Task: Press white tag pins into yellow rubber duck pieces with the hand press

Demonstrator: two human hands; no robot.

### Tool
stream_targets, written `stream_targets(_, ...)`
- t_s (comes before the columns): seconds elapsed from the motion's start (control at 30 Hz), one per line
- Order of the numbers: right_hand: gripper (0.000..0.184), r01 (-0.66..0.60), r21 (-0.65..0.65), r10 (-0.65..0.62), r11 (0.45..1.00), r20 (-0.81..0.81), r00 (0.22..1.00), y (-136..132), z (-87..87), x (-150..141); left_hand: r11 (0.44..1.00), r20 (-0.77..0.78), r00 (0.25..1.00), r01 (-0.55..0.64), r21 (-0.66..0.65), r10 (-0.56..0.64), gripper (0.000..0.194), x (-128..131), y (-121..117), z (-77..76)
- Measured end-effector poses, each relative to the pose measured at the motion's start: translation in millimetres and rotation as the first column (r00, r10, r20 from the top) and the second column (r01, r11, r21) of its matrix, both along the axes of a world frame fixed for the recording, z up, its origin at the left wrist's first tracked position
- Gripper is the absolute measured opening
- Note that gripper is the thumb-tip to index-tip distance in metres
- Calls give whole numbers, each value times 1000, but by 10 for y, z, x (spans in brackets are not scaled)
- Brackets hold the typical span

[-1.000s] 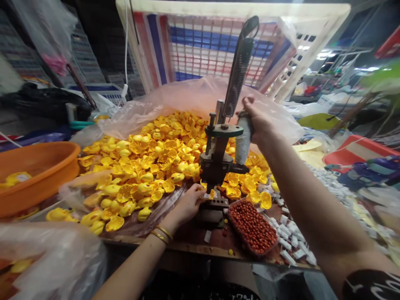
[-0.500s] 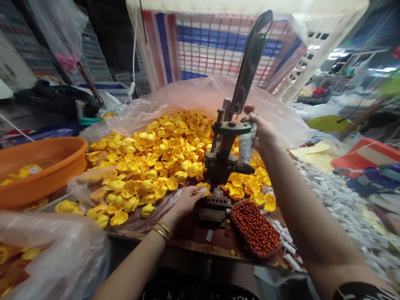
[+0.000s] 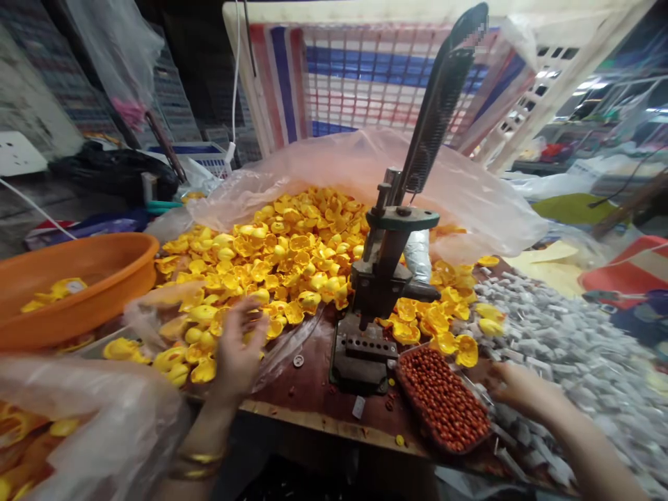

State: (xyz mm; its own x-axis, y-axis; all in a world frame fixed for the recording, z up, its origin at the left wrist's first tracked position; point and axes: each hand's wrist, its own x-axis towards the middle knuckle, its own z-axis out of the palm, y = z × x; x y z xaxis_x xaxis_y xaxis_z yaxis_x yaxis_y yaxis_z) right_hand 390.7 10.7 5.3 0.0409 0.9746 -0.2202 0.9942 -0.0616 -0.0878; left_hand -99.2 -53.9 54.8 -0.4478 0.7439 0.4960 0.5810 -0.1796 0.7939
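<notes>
Moves left hand from press to shells with fingers parted, seemingly holding nothing; lowers right hand from handle to white pieces, with grip impossible to tell. Leaves many shells heaped, few in basin.

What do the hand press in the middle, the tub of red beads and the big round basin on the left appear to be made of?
Hand press: likely painted metal, dark and worn, with green edging.
Bead tub: probably thin clear plastic; its rim looks translucent.
Round basin: seemingly molded plastic, plain orange with a soft sheen.
</notes>
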Motion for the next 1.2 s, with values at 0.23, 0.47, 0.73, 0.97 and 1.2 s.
stream_targets(0.23,18,115,234,-70,966,-192,979,-49,-121,-31,919,-769,621,-200,-340,-149,23,337,464,-407)
stream_targets(0.47,42,491,209,-170,845,-767,619,-269,158,-124,942,-678,725,-133,-308,-120,22,445,264,-452)
stream_targets(0.73,53,365,-220,-219,905,-975,-43,-449,392,-763,952,-234,947,154,-265,-218,16,549,65,-465)
stream_targets(0.97,38,304,-191,-174,933,-981,-83,-523,321,-1357,936,-45,951,293,-193,-307,16,809,-43,-525)
stream_targets(1.2,19,77,109,94,991,-979,181,-774,369,-1797,941,-329,888,339,-5,-322,40,1121,-165,-466)
